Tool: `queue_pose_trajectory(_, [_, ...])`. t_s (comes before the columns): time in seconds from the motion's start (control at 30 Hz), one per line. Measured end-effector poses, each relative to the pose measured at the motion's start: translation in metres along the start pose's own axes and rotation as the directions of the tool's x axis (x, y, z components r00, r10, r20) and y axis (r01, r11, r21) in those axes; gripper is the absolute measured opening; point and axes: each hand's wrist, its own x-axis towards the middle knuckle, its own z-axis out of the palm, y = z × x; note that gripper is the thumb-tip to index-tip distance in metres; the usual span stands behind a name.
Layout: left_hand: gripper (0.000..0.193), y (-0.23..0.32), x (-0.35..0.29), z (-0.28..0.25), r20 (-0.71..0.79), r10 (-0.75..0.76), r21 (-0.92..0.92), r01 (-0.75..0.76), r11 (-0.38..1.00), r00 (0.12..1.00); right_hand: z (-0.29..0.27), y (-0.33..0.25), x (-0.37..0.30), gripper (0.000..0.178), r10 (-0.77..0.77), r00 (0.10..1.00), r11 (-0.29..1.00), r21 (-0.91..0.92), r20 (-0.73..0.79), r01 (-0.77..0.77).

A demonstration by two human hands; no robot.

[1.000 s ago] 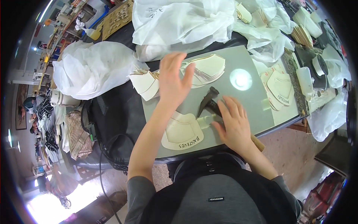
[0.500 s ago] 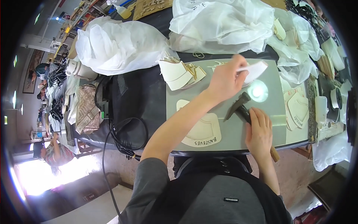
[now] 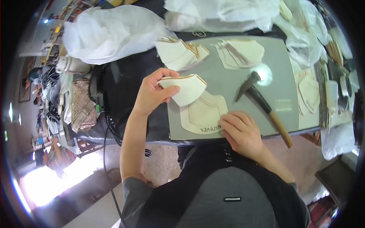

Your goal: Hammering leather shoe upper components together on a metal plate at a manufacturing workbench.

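In my left hand [image 3: 154, 91] is a white curved piece [image 3: 186, 89] with a tan upper edge, pinched between thumb and fingers. It is held over the upper part of a cream template [image 3: 203, 119] that has a marked outline and dark lettering. My right hand [image 3: 243, 133] has its fingertips closed at the template's lower right edge, covering some of the lettering. To the right, a hammer [image 3: 262, 100] with a dark head and wooden handle lies on the grey board [image 3: 243, 87], out of both hands.
Stacks of white pieces stand at the board's far left [image 3: 176, 55] and far middle [image 3: 247, 53]. More templates [image 3: 308, 91] lie at the right. White plastic bags [image 3: 114, 34] line the back. A black cable [image 3: 106, 163] hangs at the left. Another person [image 3: 59, 154] is at the far left.
My left hand has come from the far stack to the left, holding a white piece. My right hand has let go of the hammer and moved left to the template. The view has shifted.
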Motion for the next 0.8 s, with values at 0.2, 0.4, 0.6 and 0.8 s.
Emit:
queue_pose_trajectory(0.2, [0.027, -0.013, -0.003, 0.029, 0.361, -0.104, 0.110, 0.069, 0.992, 0.927, 0.004, 0.012, -0.010, 0.040, -0.022, 0.999, 0.998, -0.055, -0.041, 0.020])
queue_pose_trajectory(0.4, [0.028, -0.011, 0.001, 0.024, 0.377, -0.079, 0.206, 0.000, 0.979, 0.923, 0.005, 0.012, -0.013, 0.040, -0.020, 0.998, 0.997, -0.076, -0.062, 0.015])
queue_pose_trajectory(0.6, [0.026, -0.016, 0.006, 0.023, 0.460, -0.023, 0.179, -0.067, 0.982, 0.888, 0.005, 0.013, -0.011, 0.038, -0.033, 0.997, 0.997, -0.068, -0.070, 0.029])
queue_pose_trajectory(0.8, [0.025, -0.011, 0.013, 0.021, 0.501, -0.109, 0.232, -0.012, 0.973, 0.859, 0.005, 0.014, -0.012, 0.037, -0.023, 0.997, 0.997, -0.073, -0.072, 0.018])
